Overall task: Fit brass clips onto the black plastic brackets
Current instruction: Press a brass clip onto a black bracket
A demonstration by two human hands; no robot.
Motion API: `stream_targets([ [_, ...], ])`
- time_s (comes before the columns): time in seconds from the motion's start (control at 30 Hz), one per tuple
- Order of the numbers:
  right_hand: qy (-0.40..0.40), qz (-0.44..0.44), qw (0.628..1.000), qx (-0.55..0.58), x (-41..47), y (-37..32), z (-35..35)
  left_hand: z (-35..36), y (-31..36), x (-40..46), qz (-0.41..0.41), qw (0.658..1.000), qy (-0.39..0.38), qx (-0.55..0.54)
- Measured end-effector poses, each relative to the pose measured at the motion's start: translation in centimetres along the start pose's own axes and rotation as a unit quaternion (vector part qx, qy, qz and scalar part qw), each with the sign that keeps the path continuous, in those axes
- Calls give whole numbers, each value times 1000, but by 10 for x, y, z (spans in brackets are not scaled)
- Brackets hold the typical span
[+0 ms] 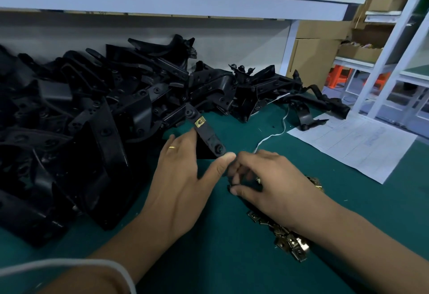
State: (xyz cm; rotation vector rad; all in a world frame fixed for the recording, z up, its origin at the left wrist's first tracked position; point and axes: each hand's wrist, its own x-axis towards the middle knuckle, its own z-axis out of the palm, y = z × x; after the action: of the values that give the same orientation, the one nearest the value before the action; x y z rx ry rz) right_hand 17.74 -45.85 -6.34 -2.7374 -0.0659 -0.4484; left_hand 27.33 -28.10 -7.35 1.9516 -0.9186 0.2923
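While left hand grips bracket, right hand fingers curl over clip pile; grasp unclear.

One black plastic bracket is raised off the green bench mat, a flat strap-like arm tilted so its far end points up toward the heap and its near, rounded end with a boss sits lower. A brass clip is already seated across that arm, roughly midway along it, its square face and centre hole showing. Behind and to the left of this bracket, the heap of brackets sprawls over the mat in a tangle, glossy black, many with small round holes. Nearer than the raised bracket and to its right, loose brass clips lie scattered in a small pile on the mat.
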Motion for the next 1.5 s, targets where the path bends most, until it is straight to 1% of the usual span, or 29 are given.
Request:
stream_targets([
  [0.13,-24,25,999,2,-4,0,-5,5,-1,1,26,994,-25,99],
  [0.23,-53,13,998,-18,-6,1,-8,6,-1,1,44,991,-48,121],
  [0.3,-68,11,996,-49,-7,2,-9,7,-1,1,45,990,-47,121],
  [0.37,-66,14,996,-66,-8,3,-9,7,-2,2,45,989,-46,135],
  [0.43,-35,5,998,-57,-9,4,-10,7,-1,1,48,984,-51,162],
  [0.5,37,14,999,25,-9,6,-14,8,2,0,62,975,-57,205],
  [0.57,103,39,984,143,-9,7,-18,10,6,-2,87,967,-63,231],
  [0.6,117,48,972,199,-9,7,-19,10,8,-3,98,965,-68,235],
  [0.67,128,51,946,294,-9,5,-19,9,10,-4,116,961,-71,239],
  [0.7,132,46,936,324,-9,3,-19,8,11,-4,121,961,-68,239],
  [0.83,140,29,912,385,-8,0,-20,5,14,-5,125,964,-49,229],
  [0.93,150,36,907,392,-8,0,-20,3,15,-5,128,969,-31,209],
  [1.13,163,6,910,382,-9,-5,-23,2,14,-6,140,975,-14,173],
  [1.3,139,-16,900,413,-9,-7,-25,2,12,-6,137,982,0,132],
  [1.5,128,-1,888,442,-9,-8,-24,3,10,-5,130,983,10,127],
])
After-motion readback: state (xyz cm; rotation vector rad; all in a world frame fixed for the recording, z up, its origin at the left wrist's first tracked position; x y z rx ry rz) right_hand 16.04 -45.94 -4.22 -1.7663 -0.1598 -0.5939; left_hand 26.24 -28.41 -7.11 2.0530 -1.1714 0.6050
